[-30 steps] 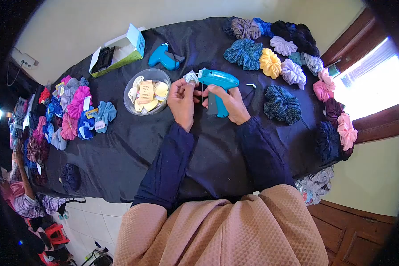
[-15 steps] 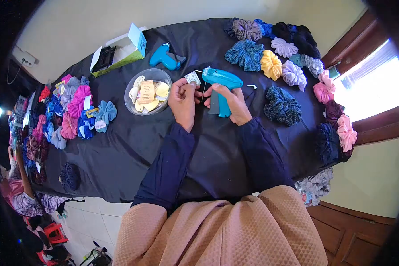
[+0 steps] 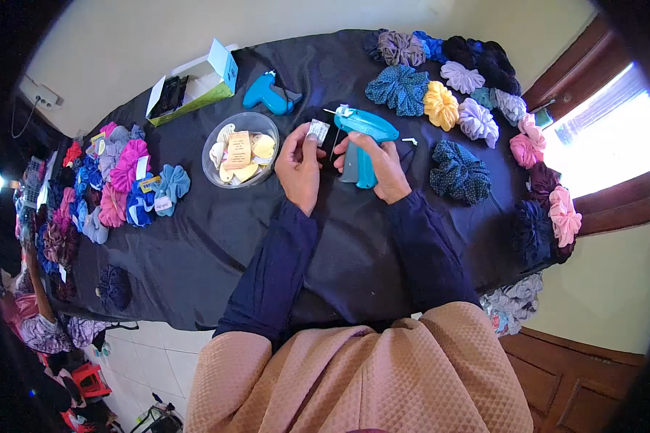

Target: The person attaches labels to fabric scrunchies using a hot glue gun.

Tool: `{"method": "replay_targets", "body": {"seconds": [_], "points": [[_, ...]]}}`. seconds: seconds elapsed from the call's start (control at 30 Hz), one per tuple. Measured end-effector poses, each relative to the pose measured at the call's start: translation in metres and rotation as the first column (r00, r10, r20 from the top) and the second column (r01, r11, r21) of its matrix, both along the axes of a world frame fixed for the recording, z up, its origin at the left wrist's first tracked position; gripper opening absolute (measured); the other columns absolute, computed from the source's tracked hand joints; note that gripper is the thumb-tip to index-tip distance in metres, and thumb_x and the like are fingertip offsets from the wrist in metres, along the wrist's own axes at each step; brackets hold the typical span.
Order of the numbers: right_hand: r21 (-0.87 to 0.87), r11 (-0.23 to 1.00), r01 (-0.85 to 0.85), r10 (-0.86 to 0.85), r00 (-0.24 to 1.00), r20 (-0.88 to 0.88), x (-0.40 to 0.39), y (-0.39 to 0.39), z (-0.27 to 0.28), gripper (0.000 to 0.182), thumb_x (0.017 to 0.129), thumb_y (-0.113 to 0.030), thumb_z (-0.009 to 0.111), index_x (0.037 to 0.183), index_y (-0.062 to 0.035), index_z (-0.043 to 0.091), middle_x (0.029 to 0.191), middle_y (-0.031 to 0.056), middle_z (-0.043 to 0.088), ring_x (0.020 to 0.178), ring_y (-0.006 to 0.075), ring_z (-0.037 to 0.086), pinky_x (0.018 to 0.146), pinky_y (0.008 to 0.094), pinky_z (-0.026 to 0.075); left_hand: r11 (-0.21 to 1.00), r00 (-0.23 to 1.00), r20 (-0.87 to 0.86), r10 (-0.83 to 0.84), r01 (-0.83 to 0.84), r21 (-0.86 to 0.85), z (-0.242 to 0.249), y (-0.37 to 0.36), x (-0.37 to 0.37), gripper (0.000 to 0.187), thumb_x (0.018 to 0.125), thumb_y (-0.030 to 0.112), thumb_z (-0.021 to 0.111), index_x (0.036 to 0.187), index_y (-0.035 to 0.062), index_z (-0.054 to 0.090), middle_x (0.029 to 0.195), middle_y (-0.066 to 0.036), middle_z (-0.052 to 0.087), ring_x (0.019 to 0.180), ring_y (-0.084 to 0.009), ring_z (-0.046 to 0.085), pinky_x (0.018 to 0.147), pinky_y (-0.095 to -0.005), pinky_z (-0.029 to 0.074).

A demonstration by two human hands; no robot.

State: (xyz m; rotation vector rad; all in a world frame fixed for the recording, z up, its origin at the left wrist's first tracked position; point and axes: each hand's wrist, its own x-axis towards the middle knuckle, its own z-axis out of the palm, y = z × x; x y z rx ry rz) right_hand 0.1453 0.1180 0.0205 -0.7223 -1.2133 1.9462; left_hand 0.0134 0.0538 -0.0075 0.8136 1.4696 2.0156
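Observation:
My left hand (image 3: 300,167) pinches a small white printed tag (image 3: 318,130) between thumb and fingers. Just to its right, my right hand (image 3: 383,167) is wrapped round the handle of a teal tagging gun (image 3: 368,126). The gun's needle points left toward the tag, with a small gap between them. Left of my left hand stands a clear round tub (image 3: 208,164) holding pale tags and a tan printed card (image 3: 239,149). A second teal tagging gun (image 3: 269,94) lies beyond the tub.
An open box (image 3: 208,90) stands at the back left. Piled scrunchies (image 3: 131,164) lie at the left, more (image 3: 451,107) at the right, and a dark dotted scrunchie (image 3: 460,172) near my right hand. A person's arm (image 3: 37,281) shows at far left.
My left hand and the tag have tilted slightly. The tagging gun has shifted a little to the right, and the gap between its needle and the tag is wider.

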Motion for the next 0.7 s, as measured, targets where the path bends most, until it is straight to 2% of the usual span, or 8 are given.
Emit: {"method": "replay_targets", "body": {"seconds": [0.07, 0.13, 0.17, 0.23, 0.4, 0.53, 0.6, 0.7], "points": [[-0.015, 1.000, 0.010, -0.010, 1.000, -0.012, 0.001, 0.001, -0.002, 0.033, 0.091, -0.030, 0.062, 0.101, 0.0017, 0.061, 0.088, 0.0120, 0.067, 0.069, 0.0191, 0.067, 0.063, 0.0322, 0.056, 1.000, 1.000, -0.016, 0.016, -0.016, -0.024, -0.002, 0.000, 0.001, 0.022, 0.093, 0.009, 0.060, 0.114, 0.0028, 0.063, 0.093, -0.004, 0.065, 0.071, -0.0083, 0.061, 0.057, -0.0215, 0.046], [-0.026, 1.000, 0.017, -0.018, 0.999, -0.042, 0.001, 0.003, -0.002, 0.035, 0.090, -0.032, 0.063, 0.098, 0.0014, 0.062, 0.089, 0.0130, 0.068, 0.070, 0.0193, 0.068, 0.063, 0.0324, 0.057, 0.992, 0.935, -0.336, 0.113, -0.084, 0.098, 0.001, -0.001, 0.002, 0.022, 0.090, 0.004, 0.060, 0.111, 0.0031, 0.065, 0.097, -0.007, 0.063, 0.075, -0.0117, 0.062, 0.061, -0.0235, 0.048], [-0.026, 1.000, 0.015, -0.016, 0.999, -0.042, 0.000, 0.004, -0.002, 0.035, 0.090, -0.032, 0.063, 0.098, 0.0014, 0.062, 0.089, 0.0130, 0.068, 0.070, 0.0193, 0.068, 0.063, 0.0324, 0.057, 0.991, 0.935, -0.336, 0.115, -0.087, 0.098, 0.004, -0.003, 0.003, 0.022, 0.090, 0.004, 0.060, 0.111, 0.0031, 0.065, 0.097, -0.007, 0.063, 0.075, -0.0117, 0.062, 0.061, -0.0235, 0.048], [-0.018, 0.999, 0.051, -0.052, 0.998, -0.023, -0.001, 0.003, -0.002, 0.034, 0.090, -0.032, 0.063, 0.097, 0.0011, 0.062, 0.090, 0.0136, 0.068, 0.071, 0.0194, 0.068, 0.062, 0.0327, 0.057, 0.969, 0.764, -0.597, 0.245, -0.165, 0.186, 0.013, -0.010, 0.006, 0.022, 0.087, 0.000, 0.060, 0.109, 0.0030, 0.066, 0.098, -0.010, 0.062, 0.078, -0.0155, 0.062, 0.062, -0.0251, 0.049], [-0.006, 1.000, 0.013, -0.013, 1.000, -0.022, -0.002, 0.007, -0.006, 0.033, 0.091, -0.032, 0.063, 0.096, 0.0005, 0.062, 0.089, 0.0129, 0.068, 0.071, 0.0191, 0.068, 0.062, 0.0324, 0.057, 0.868, 0.504, -0.711, 0.490, -0.360, 0.342, 0.038, -0.017, -0.023, 0.025, 0.084, -0.001, 0.060, 0.107, 0.0006, 0.067, 0.098, -0.012, 0.063, 0.082, -0.0237, 0.062, 0.070, -0.0317, 0.050], [0.031, 1.000, -0.006, 0.007, 1.000, -0.027, -0.003, 0.007, -0.005, 0.033, 0.091, -0.032, 0.063, 0.095, 0.0004, 0.062, 0.088, 0.0120, 0.067, 0.071, 0.0189, 0.068, 0.063, 0.0320, 0.056, 0.838, 0.499, -0.703, 0.507, -0.475, 0.268, 0.042, -0.028, -0.070, 0.027, 0.081, 0.002, 0.059, 0.106, 0.0047, 0.069, 0.100, -0.013, 0.063, 0.088, -0.0276, 0.062, 0.078, -0.0351, 0.050], [0.027, 1.000, -0.005, 0.006, 1.000, -0.021, -0.003, 0.007, -0.005, 0.033, 0.091, -0.032, 0.063, 0.095, 0.0006, 0.062, 0.088, 0.0120, 0.067, 0.071, 0.0189, 0.068, 0.063, 0.0320, 0.056, 0.775, 0.222, -0.858, 0.463, -0.572, 0.270, 0.034, -0.031, -0.095, 0.027, 0.080, 0.006, 0.061, 0.105, 0.0064, 0.070, 0.107, -0.014, 0.063, 0.097, -0.0300, 0.060, 0.086, -0.0392, 0.048], [0.022, 1.000, -0.002, 0.002, 1.000, -0.017, -0.002, 0.006, -0.006, 0.033, 0.091, -0.032, 0.063, 0.095, 0.0008, 0.062, 0.088, 0.0120, 0.067, 0.071, 0.0189, 0.068, 0.063, 0.0321, 0.056, 0.763, 0.258, -0.850, 0.460, -0.604, 0.229, 0.038, -0.035, -0.103, 0.029, 0.077, 0.008, 0.061, 0.104, 0.0087, 0.071, 0.109, -0.011, 0.061, 0.104, -0.0310, 0.055, 0.087, -0.0409, 0.046]]}}
